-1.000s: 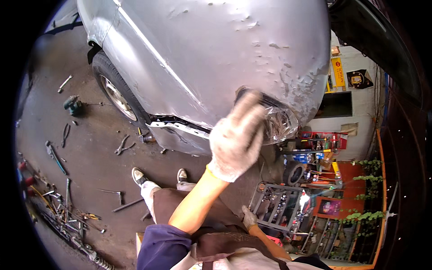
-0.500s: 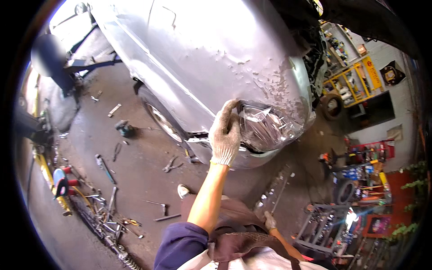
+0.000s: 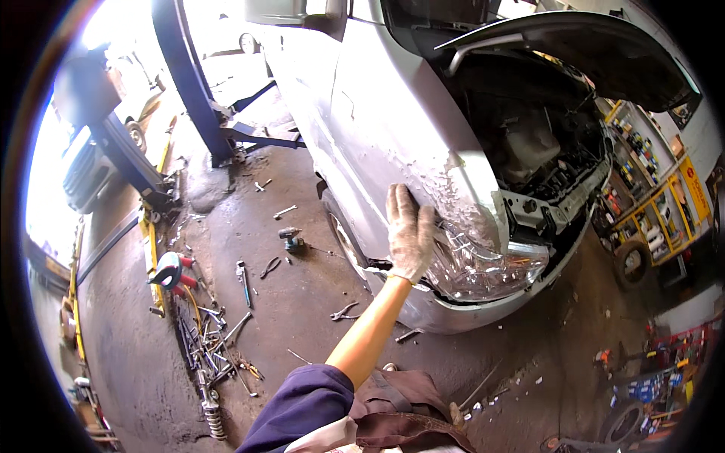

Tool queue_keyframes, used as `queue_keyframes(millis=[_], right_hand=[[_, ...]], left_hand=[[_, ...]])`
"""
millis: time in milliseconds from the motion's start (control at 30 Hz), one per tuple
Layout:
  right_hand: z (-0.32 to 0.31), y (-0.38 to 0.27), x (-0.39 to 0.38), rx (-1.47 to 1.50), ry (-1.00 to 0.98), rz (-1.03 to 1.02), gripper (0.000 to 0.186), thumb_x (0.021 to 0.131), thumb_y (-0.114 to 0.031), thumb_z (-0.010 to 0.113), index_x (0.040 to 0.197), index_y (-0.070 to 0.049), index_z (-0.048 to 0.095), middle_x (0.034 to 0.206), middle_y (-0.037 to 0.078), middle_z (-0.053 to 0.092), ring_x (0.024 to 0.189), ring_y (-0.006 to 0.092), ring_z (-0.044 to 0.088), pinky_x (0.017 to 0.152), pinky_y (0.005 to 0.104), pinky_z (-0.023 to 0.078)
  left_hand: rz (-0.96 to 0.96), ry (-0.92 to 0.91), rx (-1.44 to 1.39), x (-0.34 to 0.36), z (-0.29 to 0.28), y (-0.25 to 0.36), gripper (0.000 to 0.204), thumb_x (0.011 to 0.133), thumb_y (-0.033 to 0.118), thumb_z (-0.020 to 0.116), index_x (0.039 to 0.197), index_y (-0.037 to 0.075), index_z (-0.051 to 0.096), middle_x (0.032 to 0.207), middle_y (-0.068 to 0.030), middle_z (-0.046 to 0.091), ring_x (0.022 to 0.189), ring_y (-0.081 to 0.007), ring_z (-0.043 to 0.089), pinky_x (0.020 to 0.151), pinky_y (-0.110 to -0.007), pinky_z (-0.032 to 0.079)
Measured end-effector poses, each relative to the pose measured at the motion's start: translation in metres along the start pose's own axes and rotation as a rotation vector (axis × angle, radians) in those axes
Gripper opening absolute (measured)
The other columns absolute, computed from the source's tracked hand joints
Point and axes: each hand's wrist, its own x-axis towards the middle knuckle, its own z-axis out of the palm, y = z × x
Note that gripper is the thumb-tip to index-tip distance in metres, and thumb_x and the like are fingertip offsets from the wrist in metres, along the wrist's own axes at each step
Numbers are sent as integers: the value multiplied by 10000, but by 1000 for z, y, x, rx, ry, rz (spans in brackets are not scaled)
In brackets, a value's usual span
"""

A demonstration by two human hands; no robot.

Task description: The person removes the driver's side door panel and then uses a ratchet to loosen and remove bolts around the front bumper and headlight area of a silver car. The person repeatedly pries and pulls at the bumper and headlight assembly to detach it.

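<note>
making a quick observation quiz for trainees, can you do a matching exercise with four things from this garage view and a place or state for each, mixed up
Column one
1. left grip
2. hood
3. headlight
4. power drill

Column two
A. lying on the floor, left of the front wheel
B. clear and glossy
C. gloved, fingers extended over the silver fender
D. raised above the engine bay

Right pairs: 1-C, 2-D, 3-B, 4-A
</note>
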Motion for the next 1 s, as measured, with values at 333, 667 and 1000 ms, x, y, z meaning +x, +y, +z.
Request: queue_keyframes(millis=[333,667,1000], right_hand=[[-14,-30,38,-38,-59,44,411,995,-463,688,1048,-59,745,993,70,705,869,239,647,782,392,531],[85,-36,45,-81,-51,107,400,990,-454,691,1065,-64,743,997,68,706,875,247,651,784,391,537],[277,36,6,211,239,68,390,985,-445,694,1081,-69,741,1002,65,707,881,255,656,786,391,543]], left_hand=[[-153,-69,-110,-27,8,-3,775,1113,481,428,1656,-42,250,1740,-283,189,1612,-412,218,1292,-411,254],[-257,134,-57,94,5,-90,763,1110,473,438,1636,-60,289,1726,-297,215,1619,-421,172,1323,-445,148],[133,110,-79,242,-29,-155,797,1075,457,499,1665,-23,258,1723,-305,217,1617,-464,159,1313,-547,102]])
